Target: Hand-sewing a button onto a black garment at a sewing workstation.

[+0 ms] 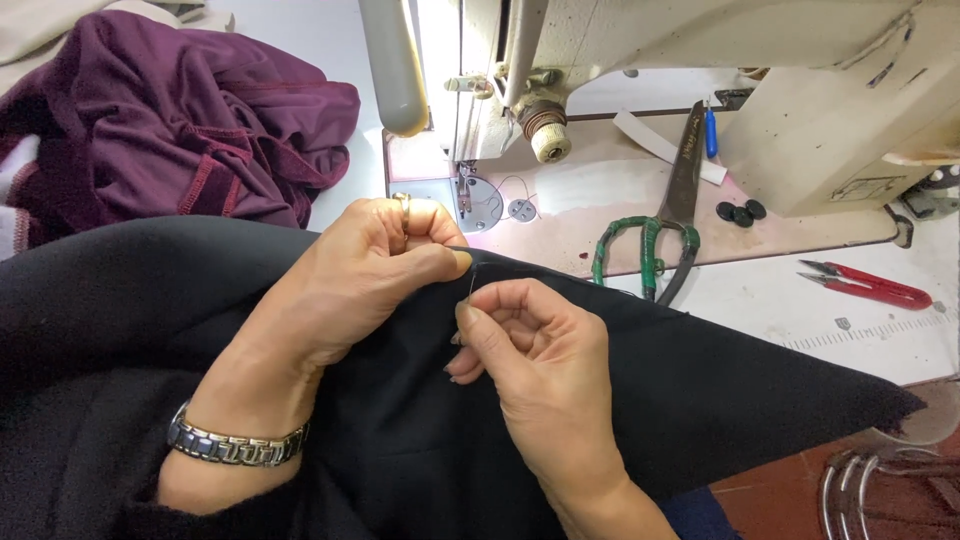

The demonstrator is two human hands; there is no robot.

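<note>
- A black fabric [700, 400] lies spread across the lower part of the view, in front of a cream sewing machine [800, 90]; its upper edge runs as a long slanting line from just before the machine's needle area down toward the right, ending in a point at the far right.
- The left hand [370, 270] is closed, thumb pressed against the curled fingers, pinching the edge of the black fabric directly in front of the machine's needle plate. It wears a ring, and a metal watch band [235, 445] circles the wrist.
- The right hand [540, 365] sits just right of the left hand, on the fabric, fingers curled and thumb and forefinger pressed together on a thin needle [472, 287].
- The needle stands nearly upright, its long axis pointing up toward the sewing machine, its free end at the fabric edge beside the left thumb.
- Large scissors [670, 215] with green-wrapped handles lie on the machine bed, right of the needle plate, blades pointing away from the hands.
- Red thread snips [865, 284] lie right of the scissors.
- A crumpled purple garment [180, 120] sits left of the sewing machine.
</note>
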